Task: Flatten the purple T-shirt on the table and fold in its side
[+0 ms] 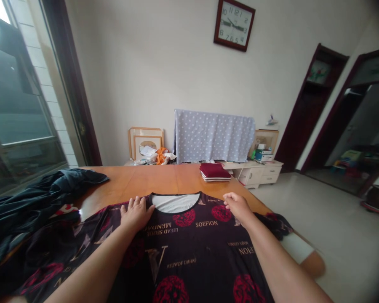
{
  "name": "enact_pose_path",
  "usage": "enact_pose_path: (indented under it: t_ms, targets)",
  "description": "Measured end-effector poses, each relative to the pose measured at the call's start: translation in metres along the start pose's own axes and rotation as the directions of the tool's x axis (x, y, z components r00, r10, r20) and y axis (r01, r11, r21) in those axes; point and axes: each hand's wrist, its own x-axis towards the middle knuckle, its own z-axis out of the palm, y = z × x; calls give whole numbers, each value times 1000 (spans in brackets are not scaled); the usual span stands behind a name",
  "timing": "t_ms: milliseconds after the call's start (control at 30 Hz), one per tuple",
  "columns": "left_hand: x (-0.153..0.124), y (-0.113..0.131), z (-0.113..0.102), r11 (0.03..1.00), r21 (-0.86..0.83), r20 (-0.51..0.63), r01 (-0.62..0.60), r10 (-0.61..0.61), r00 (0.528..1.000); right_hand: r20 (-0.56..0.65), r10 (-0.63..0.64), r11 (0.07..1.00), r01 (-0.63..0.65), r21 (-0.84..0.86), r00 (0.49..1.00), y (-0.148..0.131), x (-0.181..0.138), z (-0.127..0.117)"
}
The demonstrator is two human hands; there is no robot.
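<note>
A dark patterned shirt (pixel 189 244) with red round motifs and gold lettering lies spread on the wooden table (pixel 151 179), its round neckline toward the far side. Pale inner fabric shows inside the neck opening. My left hand (pixel 135 213) rests flat on the shirt just left of the neckline, fingers spread. On the other side, my right hand (pixel 237 206) is closed at the shirt's right shoulder edge, fingers curled together. Whatever is between those fingertips, if anything, is hidden. The right sleeve (pixel 276 225) droops near the table's right edge.
A folded stack of maroon and striped cloth (pixel 214 172) sits at the table's far edge. Dark clothes (pixel 47 198) are heaped on the left. Behind stand a polka-dot cover (pixel 214 136), a low white cabinet (pixel 260 174) and picture frames (pixel 147 132).
</note>
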Motion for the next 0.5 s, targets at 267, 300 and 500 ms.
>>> enact_pose_path:
  t_ms: [267,300,500]
  targets:
    - [-19,127,-8,932,-192,-59,-308,303,951,-260,145,988,-125,91,955,36,-8,-84]
    - [-22,145,-5,917,-211,-57,-340,335,940,-288,152,986,-127,103,946,39,-9,-91]
    - [-36,225,16,833,-301,-70,-465,467,882,-370,140,989,-147,8,918,64,-17,-127]
